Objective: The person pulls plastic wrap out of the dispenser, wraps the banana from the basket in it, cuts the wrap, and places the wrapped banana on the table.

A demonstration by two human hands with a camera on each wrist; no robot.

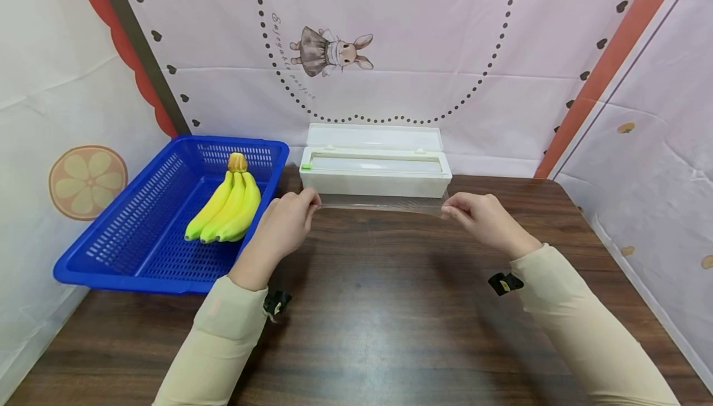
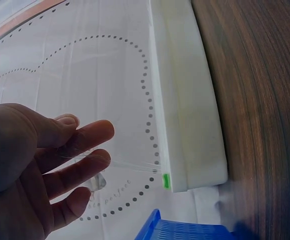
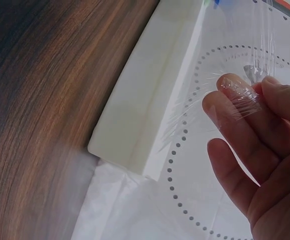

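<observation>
Clear plastic wrap (image 1: 379, 203) stretches between my two hands in front of a white cling film dispenser (image 1: 374, 183), whose lid (image 1: 373, 137) stands raised at the back. My left hand (image 1: 286, 223) pinches the film's left corner between thumb and index finger. At the other corner, my right hand (image 1: 483, 220) pinches the film between thumb and fingers. In the right wrist view, wrinkled film (image 3: 240, 95) drapes over the fingers of that hand. A green tab (image 2: 166, 180) sits at the dispenser's left end.
Left of the dispenser stands a blue plastic basket (image 1: 128, 279) holding a bunch of yellow bananas (image 1: 228, 205). Dark wooden table (image 1: 367, 307) lies beneath everything. A printed cloth (image 1: 418, 41) with a rabbit figure hangs close behind the dispenser.
</observation>
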